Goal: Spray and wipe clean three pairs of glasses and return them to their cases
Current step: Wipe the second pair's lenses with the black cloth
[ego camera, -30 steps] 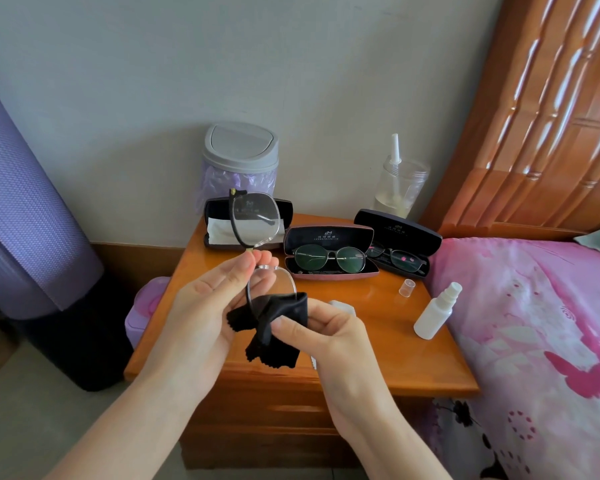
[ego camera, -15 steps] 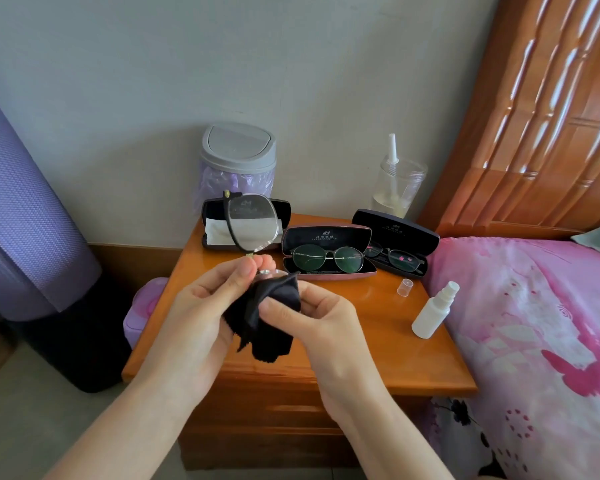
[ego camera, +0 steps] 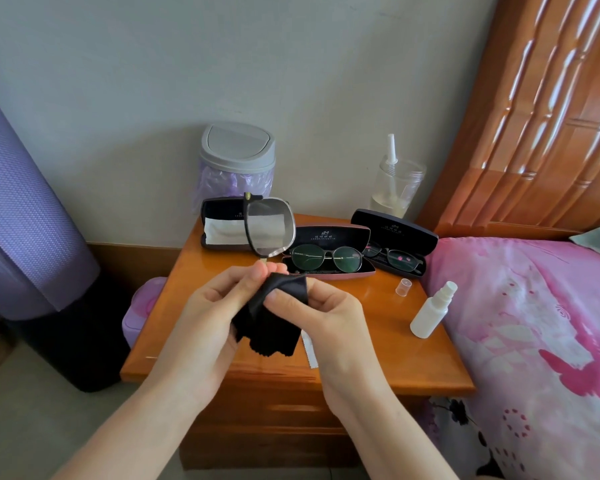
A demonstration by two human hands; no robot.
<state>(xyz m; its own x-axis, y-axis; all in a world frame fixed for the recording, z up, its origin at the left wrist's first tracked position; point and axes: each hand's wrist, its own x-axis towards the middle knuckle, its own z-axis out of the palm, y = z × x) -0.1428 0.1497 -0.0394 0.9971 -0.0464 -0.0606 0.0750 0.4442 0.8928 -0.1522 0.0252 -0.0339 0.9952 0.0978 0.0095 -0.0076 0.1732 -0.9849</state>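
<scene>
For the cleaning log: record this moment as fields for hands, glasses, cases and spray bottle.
left hand: holds held glasses, one lens above its fingers
right hand: pinches black cloth below that lens
left case: open, white cloth inside, no glasses
middle case: open, round glasses inside
right case: open, dark-framed glasses inside
spray bottle: on nightstand, uncapped, clear cap apart

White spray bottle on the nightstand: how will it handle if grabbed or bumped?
The spray bottle looks like small white plastic, so it is probably light and a bit squeezable. It is tall and narrow on a small base, so a nudge would likely tip it, and it could then roll. The clear cap sits apart, so it may leak if tipped.
</scene>
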